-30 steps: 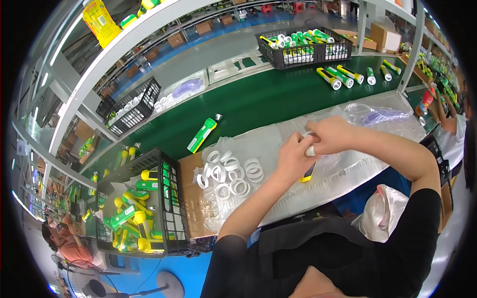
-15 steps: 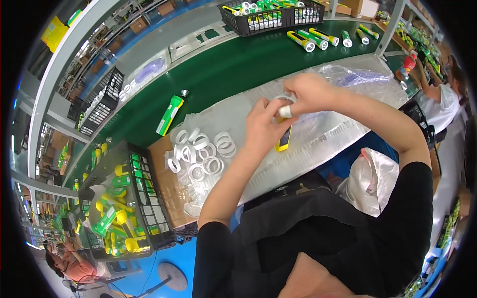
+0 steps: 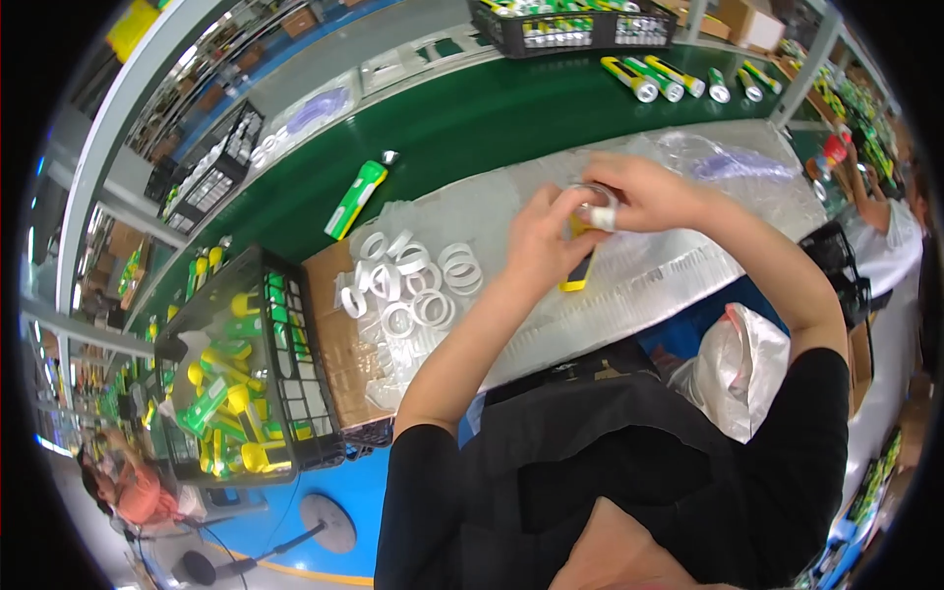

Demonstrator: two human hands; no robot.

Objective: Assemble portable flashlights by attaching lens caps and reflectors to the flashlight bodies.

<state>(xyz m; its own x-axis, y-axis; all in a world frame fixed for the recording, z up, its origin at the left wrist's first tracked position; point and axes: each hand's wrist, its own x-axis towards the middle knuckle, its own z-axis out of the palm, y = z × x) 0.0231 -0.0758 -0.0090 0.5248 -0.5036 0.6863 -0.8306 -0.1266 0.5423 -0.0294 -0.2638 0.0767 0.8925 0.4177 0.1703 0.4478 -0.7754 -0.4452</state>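
Above the silvery sheet covering the work surface, my two hands meet at a yellow-and-black flashlight (image 3: 578, 273). My left hand (image 3: 541, 236) has its fingers wrapped round the body, whose yellow end sticks out below. At the upper end, my right hand (image 3: 644, 194) pinches a pale ring (image 3: 602, 191) at the flashlight's head. Blur and fingers hide whether the ring sits round the head or only against it. A white covering shows on a fingertip there. Several loose white rings (image 3: 431, 307) lie piled on clear plastic left of my left forearm.
A black crate (image 3: 285, 379) of green and yellow flashlights stands at the left. One green flashlight (image 3: 356, 201) lies on the green belt (image 3: 462, 128); several more lie at its far right, near another filled crate (image 3: 580, 37). Clear plastic bags (image 3: 737, 162) lie right of my hands.
The whole view has shifted, so things sit farther right. Both hands keep together at the flashlight; the ring shows more openly between the fingers, and the right hand is slightly turned.
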